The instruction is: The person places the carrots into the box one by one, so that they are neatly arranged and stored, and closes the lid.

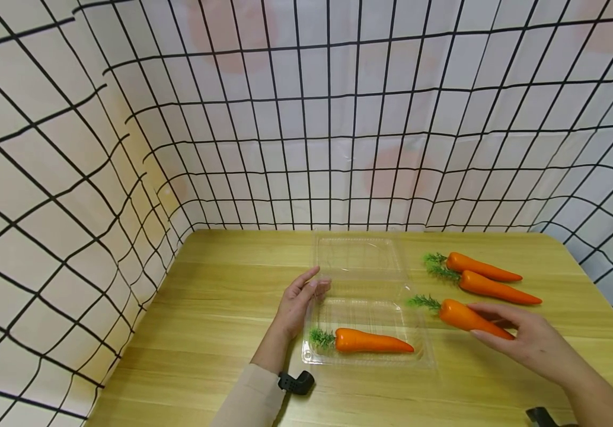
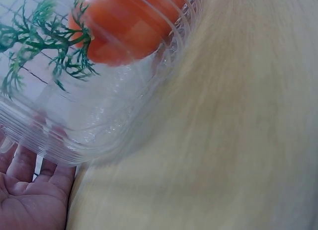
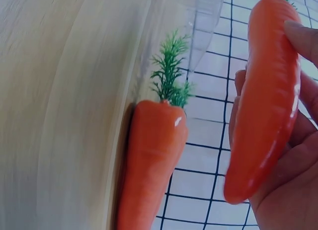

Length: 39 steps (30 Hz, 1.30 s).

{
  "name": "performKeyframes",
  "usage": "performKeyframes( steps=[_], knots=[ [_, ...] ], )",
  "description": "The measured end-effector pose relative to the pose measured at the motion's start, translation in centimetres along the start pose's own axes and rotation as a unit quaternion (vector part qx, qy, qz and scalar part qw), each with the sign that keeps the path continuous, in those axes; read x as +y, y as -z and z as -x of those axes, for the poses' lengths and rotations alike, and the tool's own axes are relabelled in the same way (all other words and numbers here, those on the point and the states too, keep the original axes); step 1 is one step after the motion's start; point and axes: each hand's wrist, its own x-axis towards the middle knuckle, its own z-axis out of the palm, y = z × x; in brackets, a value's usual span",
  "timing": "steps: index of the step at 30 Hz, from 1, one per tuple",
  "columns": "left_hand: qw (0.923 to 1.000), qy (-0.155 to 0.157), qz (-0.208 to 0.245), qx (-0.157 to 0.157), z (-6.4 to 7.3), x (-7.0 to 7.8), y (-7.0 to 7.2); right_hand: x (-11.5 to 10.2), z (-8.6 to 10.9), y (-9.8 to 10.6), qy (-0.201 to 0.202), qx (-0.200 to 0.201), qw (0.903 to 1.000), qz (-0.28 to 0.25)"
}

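My right hand (image 1: 527,338) holds a carrot (image 1: 458,315) between thumb and fingers, raised above the table, its green leafy top pointing left. The right wrist view shows this carrot (image 3: 268,96) with the thumb along one side and fingers behind. A clear plastic clamshell box (image 1: 312,359) lies with its lid (image 1: 357,255) folded back toward the wire grid. Inside its near half sits one carrot (image 1: 373,341), leaves to the left. My left hand (image 1: 293,305) rests at the box's left side, its extended fingers against the plastic near the hinge; in the left wrist view those fingers (image 2: 22,163) lie behind the clear wall.
Two more carrots (image 1: 482,267) (image 1: 498,289) lie side by side at the back right of the wooden table (image 1: 221,332). Black wire grid (image 1: 329,118) with pale sheeting behind it encloses the back and both sides. Dark wrist devices (image 1: 297,384) sit on both wrists.
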Motion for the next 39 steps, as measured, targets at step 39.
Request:
performKeyframes(
  steps=[39],
  knots=[
    [1.0000, -0.002, -0.003, -0.004, -0.1, 0.1, 0.0, -3.9, -1.6, -2.5, 0.073, -0.001, 0.9961, -0.049]
  ],
)
